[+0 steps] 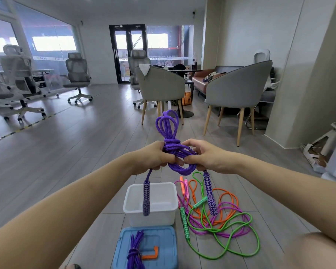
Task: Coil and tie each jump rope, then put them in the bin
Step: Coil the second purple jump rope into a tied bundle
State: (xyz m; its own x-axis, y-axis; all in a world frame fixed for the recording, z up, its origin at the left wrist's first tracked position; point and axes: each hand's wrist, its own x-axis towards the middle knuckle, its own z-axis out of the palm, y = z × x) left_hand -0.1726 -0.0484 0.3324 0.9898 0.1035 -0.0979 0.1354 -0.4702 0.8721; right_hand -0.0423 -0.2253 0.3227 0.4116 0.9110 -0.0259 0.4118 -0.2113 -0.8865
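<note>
Hands meet at chest height in front of the person, both forearms reaching forward and converging over the floor. The left hand has its fingers curled round the purple jump rope just under the knot, knuckles toward the camera. The right hand faces it from the other side, thumb and fingers pinching the same bundle of strands, wrist bent slightly inward. Above the two hands the coiled loops of the rope stand up in a narrow bunch; below them a lower loop sags between the palms. Two patterned purple handles hang down: the left handle dangles over the white bin, and the right handle hangs above the loose ropes on the floor.

The bin sits on the wooden floor just beyond a blue lid, touching or nearly touching its far edge. On the lid lies another purple rope bundle beside an orange L-shaped piece. To the right of the bin, a green rope, a magenta rope and an orange rope lie tangled together, uncoiled.
</note>
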